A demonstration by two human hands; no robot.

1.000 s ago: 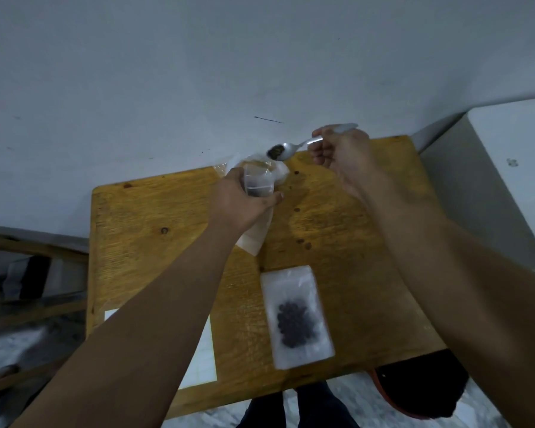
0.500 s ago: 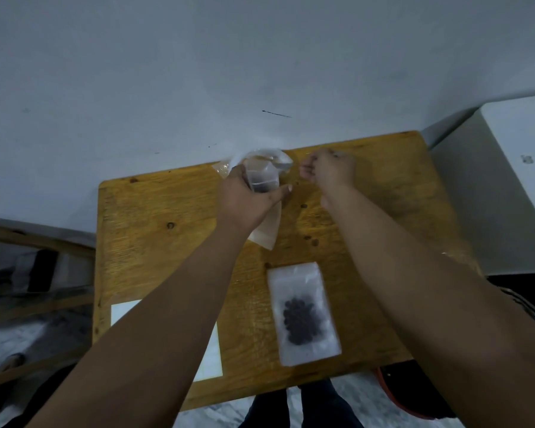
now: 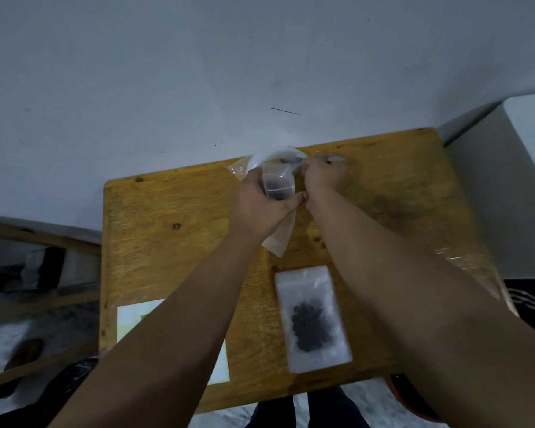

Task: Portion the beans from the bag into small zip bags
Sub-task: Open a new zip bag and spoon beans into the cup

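While the fingers of the left hand (image 3: 260, 208) curled round the small zip bag (image 3: 277, 186), its far-end mouth open, the right hand (image 3: 325, 177) just beside pinched a spoon (image 3: 334, 157), handle pointing right, bowl at that mouth; a filled bag (image 3: 312, 316) lay nearer.

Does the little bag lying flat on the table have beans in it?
Yes, partly filled: the zip bag shows a dark clump of beans in its middle.
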